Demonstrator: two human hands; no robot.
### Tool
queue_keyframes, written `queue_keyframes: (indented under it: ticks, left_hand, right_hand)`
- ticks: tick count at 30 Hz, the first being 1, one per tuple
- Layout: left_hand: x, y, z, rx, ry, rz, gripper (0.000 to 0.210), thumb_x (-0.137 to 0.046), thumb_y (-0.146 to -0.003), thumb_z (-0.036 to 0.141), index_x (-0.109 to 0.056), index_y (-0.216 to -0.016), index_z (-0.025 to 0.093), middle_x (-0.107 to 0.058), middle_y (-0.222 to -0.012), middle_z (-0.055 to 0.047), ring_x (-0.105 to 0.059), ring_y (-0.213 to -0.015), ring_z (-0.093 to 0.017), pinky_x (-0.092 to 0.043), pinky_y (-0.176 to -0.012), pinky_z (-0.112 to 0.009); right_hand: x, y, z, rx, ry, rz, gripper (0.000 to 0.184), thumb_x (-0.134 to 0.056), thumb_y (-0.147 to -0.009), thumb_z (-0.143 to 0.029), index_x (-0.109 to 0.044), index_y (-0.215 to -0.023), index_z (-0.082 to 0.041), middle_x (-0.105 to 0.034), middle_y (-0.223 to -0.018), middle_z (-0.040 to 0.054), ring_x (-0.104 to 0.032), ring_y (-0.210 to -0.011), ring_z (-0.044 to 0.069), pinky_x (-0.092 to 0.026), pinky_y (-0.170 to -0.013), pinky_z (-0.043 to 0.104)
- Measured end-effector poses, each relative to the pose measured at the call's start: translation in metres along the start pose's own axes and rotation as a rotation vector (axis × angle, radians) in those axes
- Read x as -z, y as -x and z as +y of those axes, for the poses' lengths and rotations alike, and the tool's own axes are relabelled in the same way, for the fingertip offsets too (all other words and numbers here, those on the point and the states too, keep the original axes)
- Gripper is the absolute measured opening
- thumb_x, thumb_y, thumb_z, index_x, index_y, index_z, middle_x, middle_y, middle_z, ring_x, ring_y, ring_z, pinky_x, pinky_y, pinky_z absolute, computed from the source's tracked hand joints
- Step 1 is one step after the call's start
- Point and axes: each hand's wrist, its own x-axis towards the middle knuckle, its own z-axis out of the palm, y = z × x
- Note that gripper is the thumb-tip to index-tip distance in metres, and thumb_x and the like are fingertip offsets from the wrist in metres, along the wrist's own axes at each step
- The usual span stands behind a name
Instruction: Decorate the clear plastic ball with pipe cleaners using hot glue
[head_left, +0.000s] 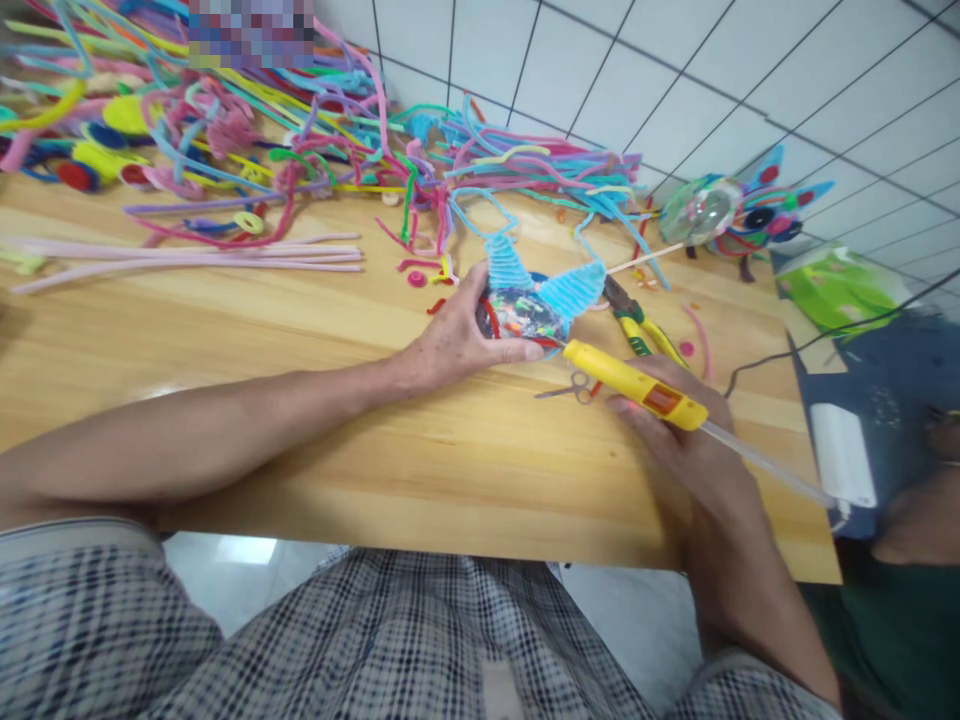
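Observation:
My left hand (465,335) is closed around a dark, paint-speckled craft piece (521,312). Two light blue pipe-cleaner ears (574,290) stand up from it, and red pipe cleaner runs along its side. In my right hand (686,420) is a yellow glue gun (634,383), with a clear glue stick (765,462) sticking out of its back end. The gun's nozzle is at the right lower edge of the piece, near my left thumb; whether it touches is hard to tell. Small scissors (574,388) lie on the table just below the nozzle.
Yellow-and-green pliers (637,322) lie beyond the gun. Heaps of coloured pipe cleaners (540,165) line the wall, with pale pink ones (225,255) at left. A decorated bottle animal (757,215) stands at the back right. A black cable (832,335) crosses the right edge. Another person's arm (919,515) shows at right.

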Motion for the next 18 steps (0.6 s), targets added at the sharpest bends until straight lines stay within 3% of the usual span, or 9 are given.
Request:
queue_keyframes:
  ticks: [18]
  left_hand:
    - [0.0019,-0.0010,-0.0004,0.021,0.004,-0.017,0.112,-0.103,-0.067,0.090,-0.063,-0.150,0.027,-0.076,-0.154,-0.016,-0.069,-0.156,-0.044,-0.055,-0.137,-0.063]
  right_hand:
    - [-0.0003,0.0055,-0.0006,-0.022,0.084,0.003,0.011,-0.076,-0.111,-0.031,-0.076,-0.120,-0.038,-0.090,-0.111,0.0010,-0.090,-0.097,0.030,-0.072,-0.083,0.042]
